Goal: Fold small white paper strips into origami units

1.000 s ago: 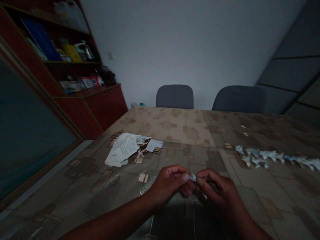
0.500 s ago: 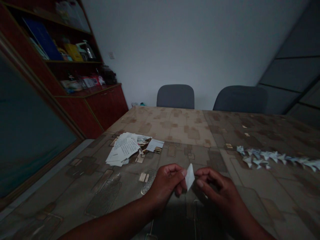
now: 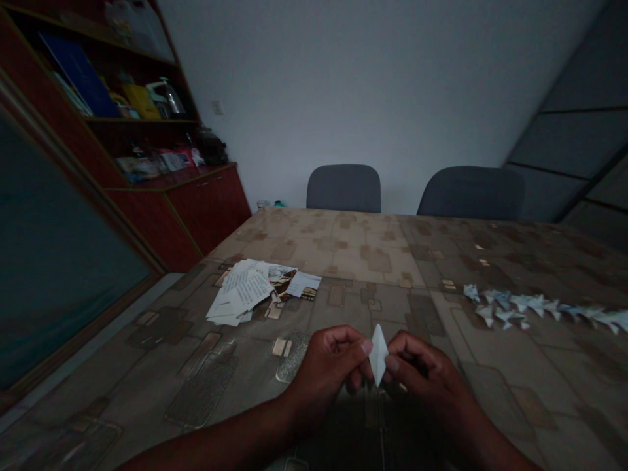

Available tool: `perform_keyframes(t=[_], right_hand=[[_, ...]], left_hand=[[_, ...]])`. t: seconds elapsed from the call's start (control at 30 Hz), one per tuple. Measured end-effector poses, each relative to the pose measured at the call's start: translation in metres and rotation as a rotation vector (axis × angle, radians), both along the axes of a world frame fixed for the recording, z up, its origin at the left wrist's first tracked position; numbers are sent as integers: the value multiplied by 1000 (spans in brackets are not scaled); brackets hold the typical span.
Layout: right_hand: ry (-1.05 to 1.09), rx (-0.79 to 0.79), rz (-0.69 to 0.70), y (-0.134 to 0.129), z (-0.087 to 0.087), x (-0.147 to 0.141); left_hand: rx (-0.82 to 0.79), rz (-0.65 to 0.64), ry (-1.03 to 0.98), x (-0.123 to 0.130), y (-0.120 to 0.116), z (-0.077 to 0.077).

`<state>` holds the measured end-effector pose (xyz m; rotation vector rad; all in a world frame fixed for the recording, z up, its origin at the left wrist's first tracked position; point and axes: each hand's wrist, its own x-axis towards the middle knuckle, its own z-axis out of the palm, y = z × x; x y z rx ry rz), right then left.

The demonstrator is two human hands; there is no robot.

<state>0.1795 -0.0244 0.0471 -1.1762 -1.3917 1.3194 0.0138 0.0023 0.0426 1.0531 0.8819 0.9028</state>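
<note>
Here, seen from the head camera, the bare left hand (image 3: 326, 369) and right hand (image 3: 426, 369) are close together, each pinching one side of a small white pointed paper diamond (image 3: 378, 355). It stands upright between them above a mottled brown patterned tabletop (image 3: 343, 256). To the right lies a row of small folded white paper shapes (image 3: 534, 307); ahead and left, a loose pile of printed paper sheets (image 3: 239, 293).
</note>
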Motion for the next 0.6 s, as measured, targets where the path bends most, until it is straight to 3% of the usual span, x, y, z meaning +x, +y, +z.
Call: perform_keyframes(t=[0.4, 0.6], right_hand=[[35, 15, 2, -3, 5, 0], [-155, 160, -82, -5, 7, -3]], left_hand=[[-1, 30, -15, -1, -4, 7], [-2, 5, -2, 0, -5, 10]])
